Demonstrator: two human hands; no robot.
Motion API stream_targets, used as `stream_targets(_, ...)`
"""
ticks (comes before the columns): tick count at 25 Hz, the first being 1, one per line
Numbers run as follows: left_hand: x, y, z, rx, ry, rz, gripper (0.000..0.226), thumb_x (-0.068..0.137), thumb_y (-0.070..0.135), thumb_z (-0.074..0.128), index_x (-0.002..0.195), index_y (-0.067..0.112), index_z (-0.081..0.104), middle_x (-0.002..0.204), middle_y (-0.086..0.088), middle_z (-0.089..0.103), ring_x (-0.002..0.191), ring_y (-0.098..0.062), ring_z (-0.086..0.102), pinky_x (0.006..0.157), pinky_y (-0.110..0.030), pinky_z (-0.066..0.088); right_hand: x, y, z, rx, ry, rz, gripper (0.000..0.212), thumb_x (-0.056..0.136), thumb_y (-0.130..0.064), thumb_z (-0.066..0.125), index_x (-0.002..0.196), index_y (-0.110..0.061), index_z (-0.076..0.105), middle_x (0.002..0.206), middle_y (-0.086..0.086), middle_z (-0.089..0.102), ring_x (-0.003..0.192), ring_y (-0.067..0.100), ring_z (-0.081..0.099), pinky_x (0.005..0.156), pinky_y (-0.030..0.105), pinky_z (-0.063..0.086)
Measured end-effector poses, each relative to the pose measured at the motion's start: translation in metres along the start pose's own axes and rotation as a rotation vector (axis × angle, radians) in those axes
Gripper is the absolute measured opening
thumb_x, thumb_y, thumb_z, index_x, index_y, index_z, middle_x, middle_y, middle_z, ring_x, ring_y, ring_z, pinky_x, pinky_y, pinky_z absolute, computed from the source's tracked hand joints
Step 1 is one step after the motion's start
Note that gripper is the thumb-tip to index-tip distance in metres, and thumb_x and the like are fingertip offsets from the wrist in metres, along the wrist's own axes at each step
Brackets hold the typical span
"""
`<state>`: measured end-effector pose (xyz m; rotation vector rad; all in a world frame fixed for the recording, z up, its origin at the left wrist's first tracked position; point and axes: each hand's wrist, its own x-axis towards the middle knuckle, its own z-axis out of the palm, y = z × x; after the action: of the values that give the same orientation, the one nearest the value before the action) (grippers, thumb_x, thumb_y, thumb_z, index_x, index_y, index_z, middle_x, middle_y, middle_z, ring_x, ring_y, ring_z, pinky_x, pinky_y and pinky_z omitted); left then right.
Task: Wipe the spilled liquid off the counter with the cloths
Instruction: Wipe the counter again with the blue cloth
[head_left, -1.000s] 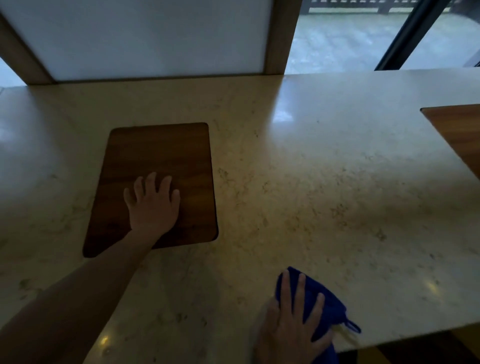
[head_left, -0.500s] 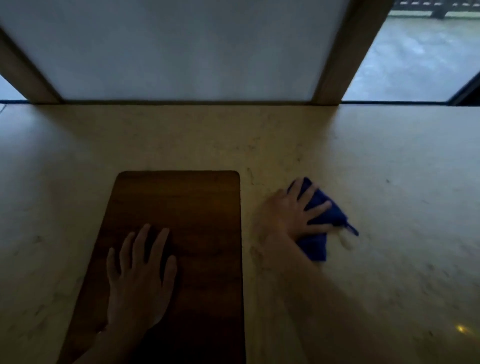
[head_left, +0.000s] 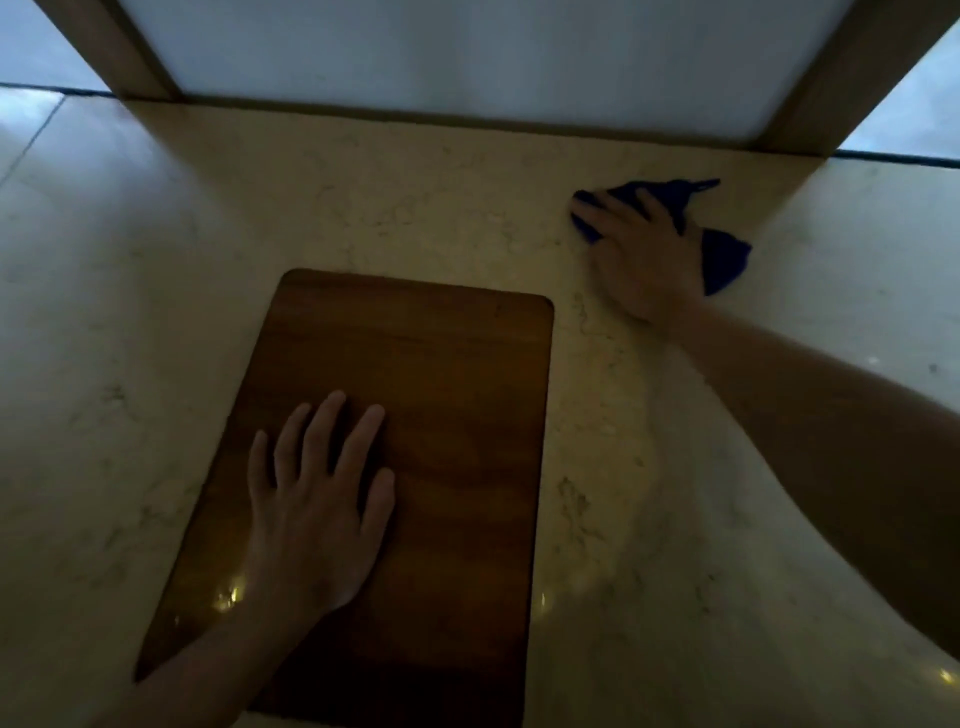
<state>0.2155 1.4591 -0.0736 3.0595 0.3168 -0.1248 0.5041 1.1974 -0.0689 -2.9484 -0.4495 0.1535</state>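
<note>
A dark blue cloth (head_left: 723, 260) lies on the pale marble counter (head_left: 156, 312) near its back edge, right of centre. My right hand (head_left: 641, 254) presses flat on the cloth with straight fingers spread, covering most of it. A faint wet smear (head_left: 623, 426) shows on the stone between the cloth and the front. My left hand (head_left: 317, 499) rests flat, fingers spread, on a wooden cutting board (head_left: 452, 415) at the centre left.
Behind the counter stands a frosted white panel (head_left: 457, 57) framed by wooden posts (head_left: 857, 78). Lower pale surfaces (head_left: 47, 145) show past the counter at the far left and far right.
My right hand has slid the blue cloth away from me and to the right, from beside the board toward the back edge. My left hand has stayed on the board.
</note>
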Motion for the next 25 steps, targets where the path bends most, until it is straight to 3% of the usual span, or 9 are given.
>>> stream_targets(3,-0.001,0.001,0.004,-0.007,0.0,0.012,0.059,0.094,0.057,0.018,0.148,0.034,0.026,0.159,-0.005,0.022,0.146,-0.031,0.016,0.117,-0.059,0.012,-0.081,-0.03,0.007,0.036,-0.034,-0.093,0.056,0.095,-0.041,0.01,0.149,-0.051,0.019,0.161,-0.019,0.015,0.15,0.017,0.005,0.116,0.058,0.006)
stream_targets(7,-0.016,0.003,0.002,-0.059,0.046,-0.009,0.057,0.098,0.055,0.02,0.15,0.032,0.023,0.16,-0.004,0.022,0.147,-0.029,0.016,0.118,-0.057,0.01,-0.235,-0.064,0.019,0.034,-0.049,-0.195,0.054,0.096,-0.044,0.01,0.148,-0.052,0.019,0.161,-0.02,0.016,0.15,0.017,0.005,0.116,0.058,0.007)
stream_targets(11,-0.104,0.034,-0.014,-0.288,0.169,-0.014,0.052,0.1,0.045,0.029,0.147,0.023,0.03,0.152,-0.008,0.038,0.138,-0.029,0.036,0.115,-0.054,0.023,-0.423,-0.099,0.037,0.057,-0.131,-0.24,0.053,0.097,-0.047,0.011,0.15,-0.051,0.015,0.16,-0.022,0.012,0.15,0.015,0.001,0.118,0.053,-0.001)
stream_targets(13,-0.175,0.051,-0.019,-0.42,0.183,0.091,0.051,0.097,0.039,0.031,0.143,0.019,0.038,0.144,-0.009,0.047,0.132,-0.029,0.043,0.111,-0.055,0.029,-0.504,-0.106,0.047,0.06,-0.138,-0.307,0.051,0.099,-0.047,0.016,0.149,-0.052,0.017,0.16,-0.023,0.013,0.151,0.014,0.001,0.117,0.053,0.0)
stream_targets(17,-0.326,0.08,-0.008,-0.389,0.015,0.573,0.052,0.086,0.03,0.045,0.137,0.019,0.048,0.141,-0.003,0.051,0.128,-0.022,0.047,0.104,-0.05,0.042,-0.584,-0.106,0.045,-0.001,-0.197,-0.382,0.048,0.1,-0.051,0.016,0.147,-0.048,0.029,0.16,-0.017,0.02,0.15,0.019,-0.003,0.114,0.052,-0.004)
stream_targets(19,-0.379,0.088,-0.004,-0.318,-0.195,0.635,0.062,0.091,0.031,0.041,0.151,0.028,0.026,0.16,0.007,0.024,0.147,-0.014,0.017,0.116,-0.048,0.025,-0.597,-0.101,0.041,-0.103,-0.272,-0.398,0.058,0.096,-0.053,0.014,0.15,-0.037,0.027,0.163,-0.013,0.013,0.147,0.022,-0.017,0.114,0.058,-0.009)
stream_targets(21,-0.402,0.09,-0.002,-0.265,-0.284,0.606,0.074,0.093,0.027,0.036,0.15,0.04,-0.009,0.162,0.017,-0.01,0.148,-0.007,-0.013,0.121,-0.047,0.008,-0.609,-0.095,0.035,-0.172,-0.306,-0.472,0.061,0.096,-0.049,0.022,0.154,-0.033,0.012,0.164,-0.009,0.0,0.145,0.028,-0.023,0.113,0.067,-0.007)
stream_targets(23,-0.401,0.093,-0.006,-0.219,-0.288,0.582,0.086,0.093,0.02,0.039,0.141,0.049,-0.026,0.159,0.02,-0.02,0.149,-0.009,-0.006,0.12,-0.046,0.009,-0.613,-0.089,0.028,-0.197,-0.313,-0.492,0.069,0.096,-0.044,0.039,0.15,-0.037,-0.003,0.161,-0.008,-0.01,0.145,0.034,-0.021,0.109,0.071,-0.012)
stream_targets(25,-0.395,0.104,-0.01,-0.172,-0.229,0.573,0.093,0.092,0.017,0.046,0.143,0.049,-0.025,0.161,0.017,-0.017,0.146,-0.016,0.017,0.116,-0.042,0.02,-0.622,-0.082,0.018,-0.231,-0.268,-0.456,0.069,0.092,-0.044,0.043,0.15,-0.036,0.006,0.162,-0.004,0.004,0.147,0.038,-0.004,0.108,0.072,-0.002)
